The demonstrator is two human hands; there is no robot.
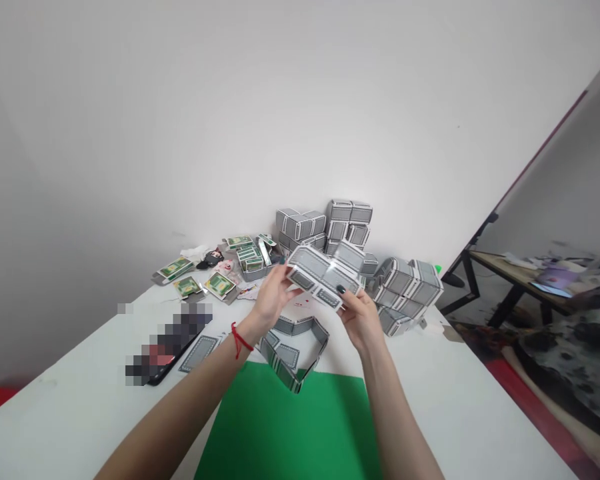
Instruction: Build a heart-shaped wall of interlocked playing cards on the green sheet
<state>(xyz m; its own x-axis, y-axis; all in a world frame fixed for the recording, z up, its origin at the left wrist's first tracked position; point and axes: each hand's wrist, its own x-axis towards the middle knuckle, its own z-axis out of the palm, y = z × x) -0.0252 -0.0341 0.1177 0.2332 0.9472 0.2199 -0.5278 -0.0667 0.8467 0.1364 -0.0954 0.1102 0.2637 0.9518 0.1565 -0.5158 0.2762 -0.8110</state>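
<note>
Between my two hands, above the table, is a grey-and-white block of joined playing cards. My left hand, with a red string at the wrist, grips the block's left end. Closed on its right end is my right hand, the thumb lying on top. Beneath the block, a ring of linked playing cards stands on the table, reaching over the edge of a green sheet. A few flat cards lie inside the ring. The fingertips behind the block are partly hidden.
Stacked card blocks stand against the wall, with another stack to the right. Green-and-yellow card boxes are scattered at the back left. A dark, pixelated object and a loose card lie on the left. Another table stands beyond.
</note>
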